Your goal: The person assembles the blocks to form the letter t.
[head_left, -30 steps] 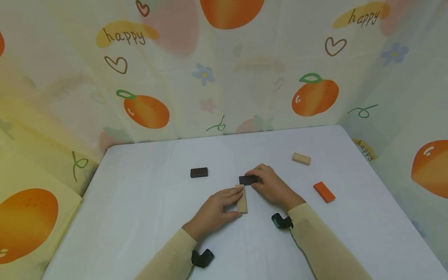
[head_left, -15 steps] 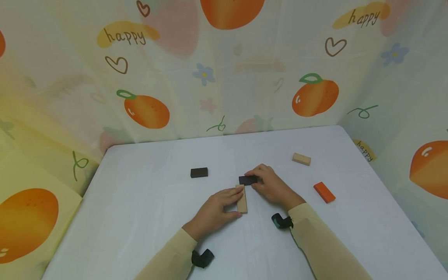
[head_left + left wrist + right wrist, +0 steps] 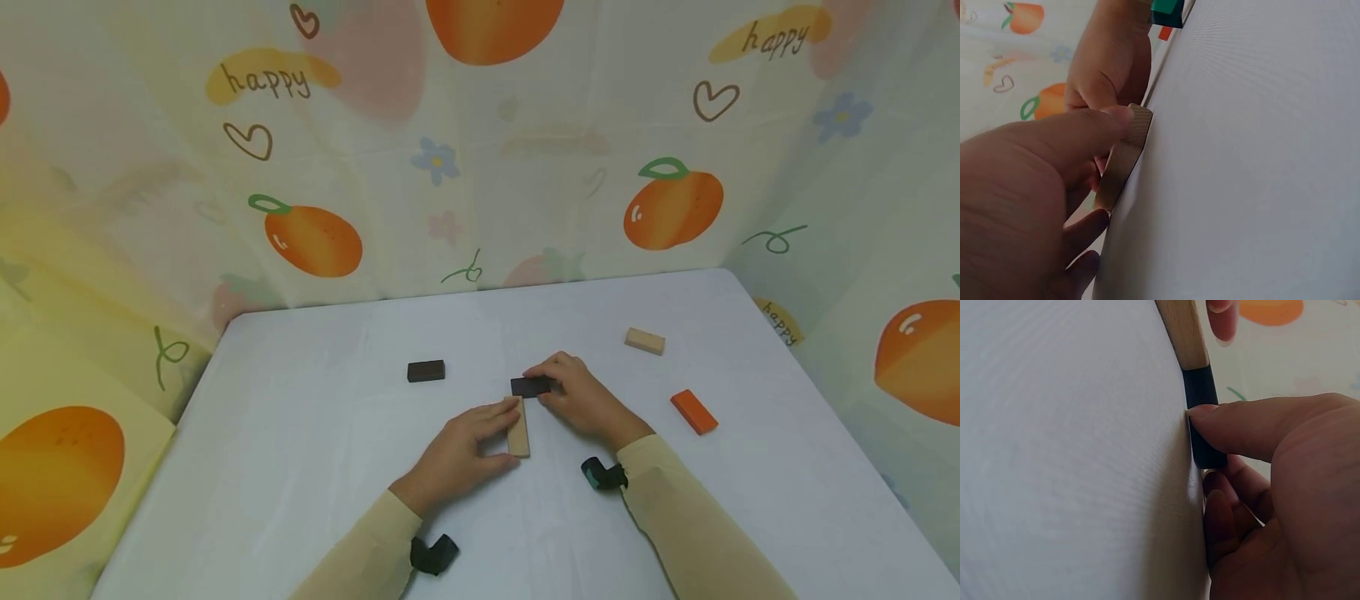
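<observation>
My left hand point(image 3: 456, 452) grips a plain wooden block point(image 3: 519, 437) lying lengthwise toward me, thumb at its near end and fingers at its far end. Just beyond, my right hand point(image 3: 583, 402) pinches a black block point(image 3: 528, 387) that lies crosswise, its thumb on the near long side. In the right wrist view the end of the wooden block point(image 3: 1186, 337) meets the side of the black block point(image 3: 1200, 387). The left wrist view shows the left thumb pressed on the near end of the wooden block point(image 3: 1124, 164). Fingers hide part of both blocks.
On the white table point(image 3: 315, 467), a second dark block point(image 3: 426, 371) lies to the left. An orange block point(image 3: 693, 412) and another plain wooden block point(image 3: 645, 341) lie to the right. A patterned cloth point(image 3: 517, 200) hangs behind the table.
Both hands stay on their blocks, and no block has visibly moved. Only the head view has shifted very slightly.
</observation>
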### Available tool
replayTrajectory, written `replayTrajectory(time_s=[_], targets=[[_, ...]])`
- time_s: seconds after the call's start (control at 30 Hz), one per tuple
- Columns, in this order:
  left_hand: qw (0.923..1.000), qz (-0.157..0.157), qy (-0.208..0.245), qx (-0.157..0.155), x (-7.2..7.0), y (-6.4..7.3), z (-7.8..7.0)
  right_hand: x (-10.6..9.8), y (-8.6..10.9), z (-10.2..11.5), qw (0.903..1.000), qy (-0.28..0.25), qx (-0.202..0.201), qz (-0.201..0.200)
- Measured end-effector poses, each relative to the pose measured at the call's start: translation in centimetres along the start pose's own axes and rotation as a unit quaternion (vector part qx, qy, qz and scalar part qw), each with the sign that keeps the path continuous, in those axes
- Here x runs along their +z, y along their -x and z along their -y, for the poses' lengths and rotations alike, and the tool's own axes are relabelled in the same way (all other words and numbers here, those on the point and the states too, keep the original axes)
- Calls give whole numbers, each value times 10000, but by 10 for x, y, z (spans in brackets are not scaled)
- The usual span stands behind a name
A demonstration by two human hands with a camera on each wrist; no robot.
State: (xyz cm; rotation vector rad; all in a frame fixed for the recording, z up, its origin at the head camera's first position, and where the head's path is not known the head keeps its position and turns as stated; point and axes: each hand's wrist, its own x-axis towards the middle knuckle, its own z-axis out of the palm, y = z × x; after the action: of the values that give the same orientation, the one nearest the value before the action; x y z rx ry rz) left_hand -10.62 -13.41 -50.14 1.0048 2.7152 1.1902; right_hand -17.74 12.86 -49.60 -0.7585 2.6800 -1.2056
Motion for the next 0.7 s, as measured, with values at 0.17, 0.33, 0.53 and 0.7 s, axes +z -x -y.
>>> replayTrajectory(time_s=[0.17,0.33,0.53,0.7], targets=[[9985,-526,130,-1,-5,-1,-1,0,0,-1,10000,-31,-39,-4],[9961,-783,329,-236,-14,-2,2,0,0,-1,10000,-54,0,13],[9904,-1050,559,-708,-29,-3,10,1,0,-1,9999,-51,119,39],[9836,-1267,952,-859,-42,-2,21,1,-1,-2,10000,-8,54,16]])
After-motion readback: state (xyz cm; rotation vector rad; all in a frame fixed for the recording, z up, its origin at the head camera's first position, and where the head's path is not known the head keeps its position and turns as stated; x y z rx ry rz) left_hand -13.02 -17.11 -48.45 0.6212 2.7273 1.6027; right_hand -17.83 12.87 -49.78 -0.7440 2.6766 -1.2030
